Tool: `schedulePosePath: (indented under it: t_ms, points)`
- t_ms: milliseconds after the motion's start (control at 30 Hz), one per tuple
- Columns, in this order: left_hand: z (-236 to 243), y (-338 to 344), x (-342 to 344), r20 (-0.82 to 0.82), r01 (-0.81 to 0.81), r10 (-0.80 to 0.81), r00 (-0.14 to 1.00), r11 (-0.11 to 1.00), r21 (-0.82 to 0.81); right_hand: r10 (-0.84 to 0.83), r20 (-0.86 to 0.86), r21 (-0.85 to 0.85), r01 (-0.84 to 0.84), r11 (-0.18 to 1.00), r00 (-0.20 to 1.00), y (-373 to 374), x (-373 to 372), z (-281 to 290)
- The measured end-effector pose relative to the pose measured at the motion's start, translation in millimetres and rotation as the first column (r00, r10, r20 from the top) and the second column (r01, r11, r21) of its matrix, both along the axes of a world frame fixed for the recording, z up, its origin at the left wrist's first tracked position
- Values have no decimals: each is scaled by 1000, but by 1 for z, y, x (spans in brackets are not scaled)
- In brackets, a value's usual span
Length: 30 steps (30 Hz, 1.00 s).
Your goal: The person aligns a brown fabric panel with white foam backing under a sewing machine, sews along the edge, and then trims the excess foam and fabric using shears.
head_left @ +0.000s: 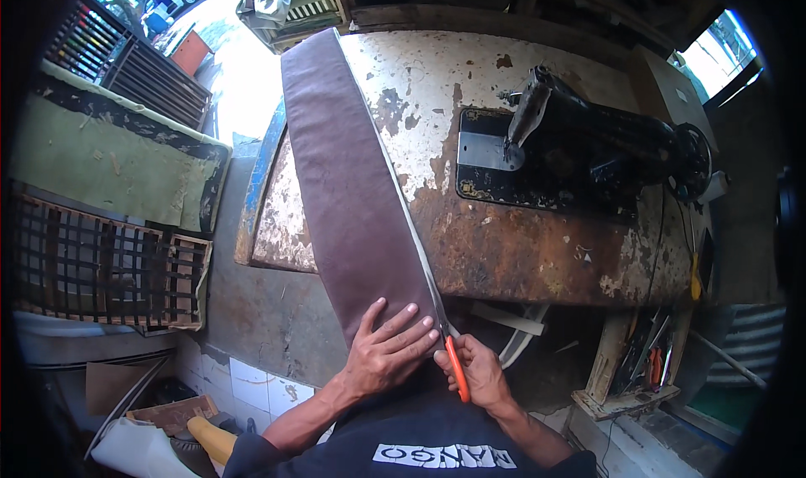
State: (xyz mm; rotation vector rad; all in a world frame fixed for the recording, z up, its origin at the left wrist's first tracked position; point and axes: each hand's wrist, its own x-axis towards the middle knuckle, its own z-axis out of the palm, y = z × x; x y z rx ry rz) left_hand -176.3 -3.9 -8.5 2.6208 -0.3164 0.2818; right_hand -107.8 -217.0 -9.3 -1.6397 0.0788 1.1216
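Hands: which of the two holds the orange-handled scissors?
The right hand, its fingers gripping the scissors; the left hand instead rests spread on the long brown material.

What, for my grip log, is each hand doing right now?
Left hand: open, laid flat on the long brown piece.
Right hand: closed, holding the orange-handled scissors.

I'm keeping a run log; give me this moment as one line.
left hand: flat on brown material | right hand: holding orange-handled scissors at material's edge | sewing machine: on table
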Motion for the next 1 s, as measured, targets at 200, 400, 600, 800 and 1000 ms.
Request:
schedulePosePath:
  t_ms: [200,400,600,800,1000]
  points:
    - [2,3,-9,-92,81,-90,992,992,-93,0,75,16,-1,1000,997,5,2,4]
    - [5,3,-16,-126,147,-169,978,976,-163,-118,98,101,108,989,988,10,3,6]
    - [10,4,-19,-182,165,-212,960,956,-241,-67,82,64,62,996,994,8,3,0]
    - [14,11,-18,-212,202,-304,929,896,-395,-41,66,-24,43,999,997,8,3,-1]
    - [14,14,-19,-242,205,-417,876,777,-595,-111,123,34,108,994,986,8,4,3]
